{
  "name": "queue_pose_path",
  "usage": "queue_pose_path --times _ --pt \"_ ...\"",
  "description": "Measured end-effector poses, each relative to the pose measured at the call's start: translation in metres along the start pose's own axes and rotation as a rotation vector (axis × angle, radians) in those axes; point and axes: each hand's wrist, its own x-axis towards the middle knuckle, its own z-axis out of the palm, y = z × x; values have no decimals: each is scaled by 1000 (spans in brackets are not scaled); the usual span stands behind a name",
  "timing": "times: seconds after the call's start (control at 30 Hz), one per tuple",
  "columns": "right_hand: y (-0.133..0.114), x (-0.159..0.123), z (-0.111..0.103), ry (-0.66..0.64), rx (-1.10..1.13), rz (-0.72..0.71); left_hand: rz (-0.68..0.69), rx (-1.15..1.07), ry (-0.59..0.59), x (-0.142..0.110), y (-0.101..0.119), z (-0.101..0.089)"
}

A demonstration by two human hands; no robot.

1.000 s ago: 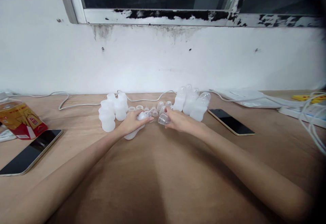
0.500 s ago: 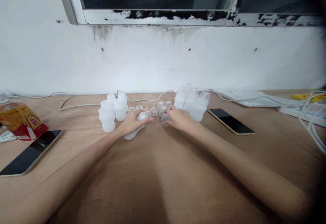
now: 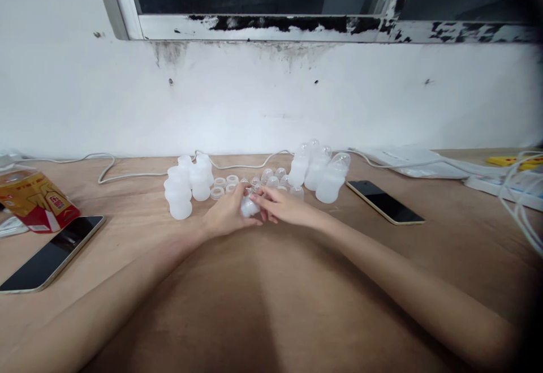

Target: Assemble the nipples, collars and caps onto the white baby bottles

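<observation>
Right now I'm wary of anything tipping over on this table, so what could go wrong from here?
The translucent piece between the left hand and right hand might slip, as its surface looks smooth. The clear domes sit just beyond the right hand, so its knuckles could scatter them. The white containers stand close together near the left hand; a sideways knock might topple several.
</observation>
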Motion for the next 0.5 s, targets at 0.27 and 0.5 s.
queue_pose_path --times 0.27,0.5 --pt "-2 2 -1 234 -155 -116 15 -6 17 0 1 -1" --pt "3 3 0 152 104 -235 16 -54 -64 2 2 -8"
